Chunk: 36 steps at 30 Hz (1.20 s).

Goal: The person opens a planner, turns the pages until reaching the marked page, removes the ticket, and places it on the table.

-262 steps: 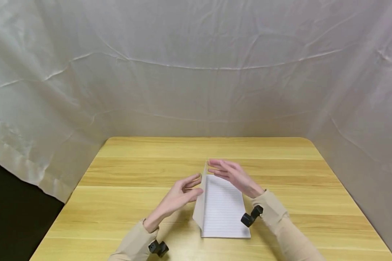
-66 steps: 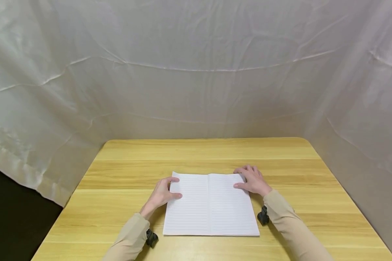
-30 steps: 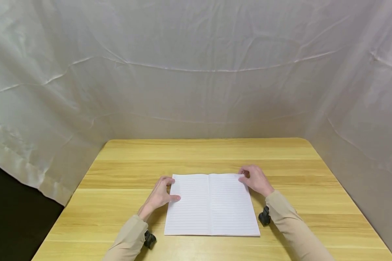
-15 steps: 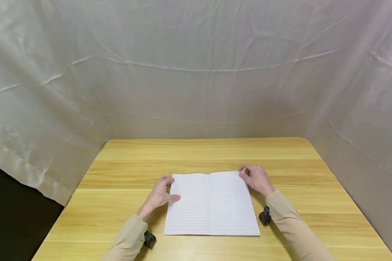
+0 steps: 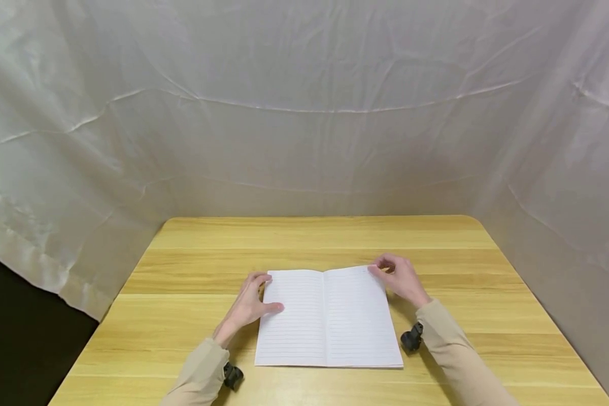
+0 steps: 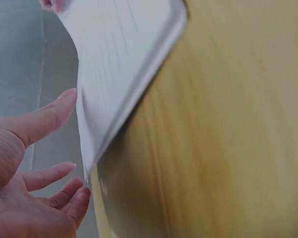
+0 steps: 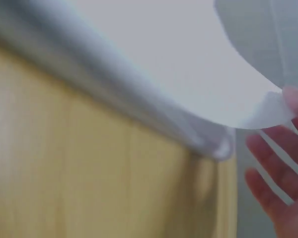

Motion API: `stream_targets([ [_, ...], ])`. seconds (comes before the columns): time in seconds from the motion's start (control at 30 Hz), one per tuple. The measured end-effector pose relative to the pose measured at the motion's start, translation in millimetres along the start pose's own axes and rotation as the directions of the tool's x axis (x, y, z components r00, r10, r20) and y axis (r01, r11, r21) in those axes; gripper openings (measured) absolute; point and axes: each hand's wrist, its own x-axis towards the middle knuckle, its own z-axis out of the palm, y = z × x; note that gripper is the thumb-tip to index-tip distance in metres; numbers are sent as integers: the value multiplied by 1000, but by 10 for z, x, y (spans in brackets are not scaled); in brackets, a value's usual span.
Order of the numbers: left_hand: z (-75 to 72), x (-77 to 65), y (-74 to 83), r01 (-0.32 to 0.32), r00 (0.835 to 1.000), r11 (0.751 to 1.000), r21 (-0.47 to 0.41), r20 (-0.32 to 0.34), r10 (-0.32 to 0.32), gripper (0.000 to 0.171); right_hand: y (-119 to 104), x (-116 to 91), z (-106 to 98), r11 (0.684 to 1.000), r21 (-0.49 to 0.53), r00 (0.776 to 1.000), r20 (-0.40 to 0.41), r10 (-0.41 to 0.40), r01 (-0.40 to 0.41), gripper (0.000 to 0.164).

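Observation:
An open notebook (image 5: 294, 327) with white ruled pages lies on the table. At its upper right corner my right hand (image 5: 400, 279) pinches a page (image 7: 203, 74) between thumb and forefinger. In the right wrist view that page curves up, apart from the pages below, while the other fingers spread beneath it. My left hand (image 5: 248, 301) rests at the notebook's left side, thumb over the page margin and fingers by the upper left corner. The left wrist view shows the left thumb (image 6: 54, 116) extended against the paper, the other fingers loosely bent beside the corner.
The wooden table (image 5: 203, 237) has rounded far corners. Pale grey curtains (image 5: 304, 141) hang behind it and along both sides. A dark area (image 5: 25, 332) shows at the lower left. Small black cameras sit on both wrists.
Earlier the cover was turned over to the left, leaving the notebook open. Since a second ago my right hand has lifted the upper right page corner slightly; my left hand has barely moved.

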Motion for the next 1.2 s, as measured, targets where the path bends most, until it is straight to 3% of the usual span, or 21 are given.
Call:
stream_targets([
  [0.2,30,-17,87,-7,1000,1000,-25,-22,7,78,-95,-63,-50,974,215,987,159,32,-67,37],
  [0.3,38,-28,131,-1,1000,999,-51,-17,0,78,-155,-102,-69,948,298,963,267,28,-110,47],
  [0.43,53,-48,176,6,1000,995,-96,-10,-7,78,-211,-127,-69,908,393,916,401,-26,-147,51],
  [0.53,72,-68,202,-4,1000,991,-133,-8,3,78,-229,-139,-58,900,407,883,466,-58,-155,49],
  [0.73,109,-93,265,-50,999,971,-235,-3,51,78,-313,-176,-29,917,380,847,520,-107,-117,46],
  [0.93,152,-92,333,-50,996,929,-367,55,75,80,-382,-207,30,914,400,812,553,-185,-64,45],
  [1.2,210,-55,389,8,977,830,-557,182,113,86,-429,-233,138,954,297,806,557,-199,30,41],
])
